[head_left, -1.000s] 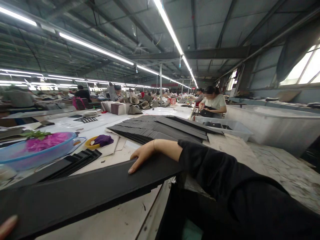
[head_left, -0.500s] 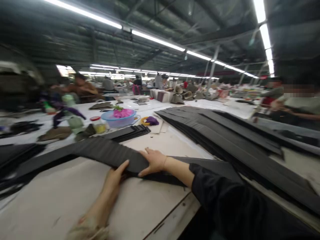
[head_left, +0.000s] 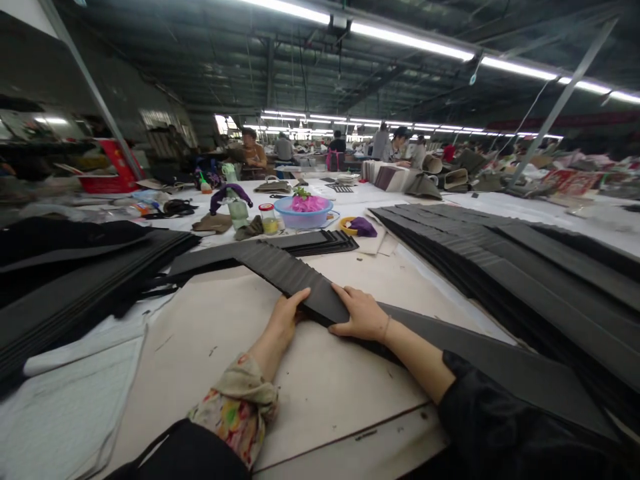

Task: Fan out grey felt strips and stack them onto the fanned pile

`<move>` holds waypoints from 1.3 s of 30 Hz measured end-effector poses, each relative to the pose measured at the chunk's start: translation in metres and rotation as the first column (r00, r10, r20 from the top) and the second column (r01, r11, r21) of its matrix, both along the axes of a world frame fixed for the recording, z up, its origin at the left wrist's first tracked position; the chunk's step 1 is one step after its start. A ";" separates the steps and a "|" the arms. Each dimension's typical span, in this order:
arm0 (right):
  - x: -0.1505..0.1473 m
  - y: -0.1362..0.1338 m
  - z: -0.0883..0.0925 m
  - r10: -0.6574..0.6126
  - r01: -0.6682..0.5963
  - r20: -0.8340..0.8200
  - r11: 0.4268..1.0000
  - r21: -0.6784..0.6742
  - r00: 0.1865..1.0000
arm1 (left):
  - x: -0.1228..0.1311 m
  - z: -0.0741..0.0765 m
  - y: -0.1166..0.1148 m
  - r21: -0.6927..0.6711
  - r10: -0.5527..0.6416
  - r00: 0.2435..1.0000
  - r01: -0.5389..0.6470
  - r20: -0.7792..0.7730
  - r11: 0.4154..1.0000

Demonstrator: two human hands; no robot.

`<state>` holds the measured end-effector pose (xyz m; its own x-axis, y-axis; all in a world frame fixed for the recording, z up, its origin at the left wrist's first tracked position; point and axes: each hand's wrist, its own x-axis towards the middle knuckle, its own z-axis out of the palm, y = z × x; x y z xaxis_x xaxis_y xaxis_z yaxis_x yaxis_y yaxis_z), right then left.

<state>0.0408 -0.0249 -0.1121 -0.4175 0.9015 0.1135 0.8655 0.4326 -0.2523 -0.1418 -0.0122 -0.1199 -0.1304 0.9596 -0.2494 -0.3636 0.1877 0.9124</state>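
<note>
A fanned stack of dark grey strips point(head_left: 295, 272), perhaps fabric or foam, lies slantwise over the pale board. My left hand point(head_left: 286, 313) grips its near edge, thumb on top and fingers tucked underneath, partly hidden. Just to the right, my right hand point(head_left: 363, 313) clasps the same stack, fingers across the top and thumb at the near edge. From under my right hand, a long dark grey length point(head_left: 480, 350) runs toward the lower right. More dark strips point(head_left: 320, 243) with stepped ends lie behind the stack.
Large piles of dark grey pieces flank me: a right pile point(head_left: 475, 267) and a left pile point(head_left: 100, 293). Farther back stand a blue basin point(head_left: 305, 218) with a pink bag, a red-lidded jar point(head_left: 269, 219) and a yellow bowl point(head_left: 349, 225). Co-workers are in the background.
My view has turned left, so the table things appear farther right and the left pile shows more. Both hands remain on the strip stack, which slants more steeply in view.
</note>
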 end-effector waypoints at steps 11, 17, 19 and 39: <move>0.004 -0.004 0.003 0.055 -0.054 0.030 0.997 -0.050 0.998 | -0.012 0.001 -0.003 -0.030 0.057 0.998 -0.056 0.022 0.998; 0.009 -0.033 0.005 0.212 -0.212 -0.007 0.974 -0.080 0.977 | -0.031 0.006 -0.058 -0.168 -0.061 0.998 0.065 0.031 0.984; 0.009 -0.038 0.003 0.222 -0.222 -0.009 0.973 -0.060 0.975 | -0.034 0.006 -0.069 -0.165 -0.067 0.997 0.073 0.046 0.984; -0.007 -0.042 0.003 0.188 -0.188 0.031 0.982 -0.008 0.982 | -0.095 0.006 -0.048 -0.051 0.234 0.969 -0.230 0.079 0.972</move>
